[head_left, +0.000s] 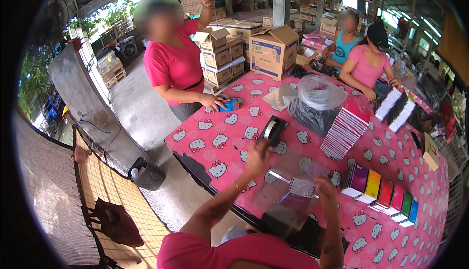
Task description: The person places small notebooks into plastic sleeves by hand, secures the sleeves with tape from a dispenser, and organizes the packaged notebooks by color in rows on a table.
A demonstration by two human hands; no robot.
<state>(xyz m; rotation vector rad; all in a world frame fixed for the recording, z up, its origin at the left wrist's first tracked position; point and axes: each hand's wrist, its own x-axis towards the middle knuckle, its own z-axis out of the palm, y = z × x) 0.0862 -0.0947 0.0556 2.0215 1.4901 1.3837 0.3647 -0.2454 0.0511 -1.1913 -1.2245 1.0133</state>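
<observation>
My left hand (259, 157) reaches to the near end of a black tape dispenser (276, 128) with a roll of tape in it. Its fingers are bent together there, and what they pinch is too small to make out. Closed at the right edge of a clear plastic bag (278, 171) is my right hand (326, 191). Under the clear plastic, between my forearms, a small spiral notebook (301, 188) with a pale face lies close to the right fingers.
A row of colored spiral notebooks (372, 187) stands to the right. Beyond are a tall notebook stack (345, 131), a plastic-wrapped bundle (315, 105) and cartons (273, 51). Across the patterned pink table (220, 147), a person in pink rests a hand on a blue tape dispenser (229, 105); two others work farther right.
</observation>
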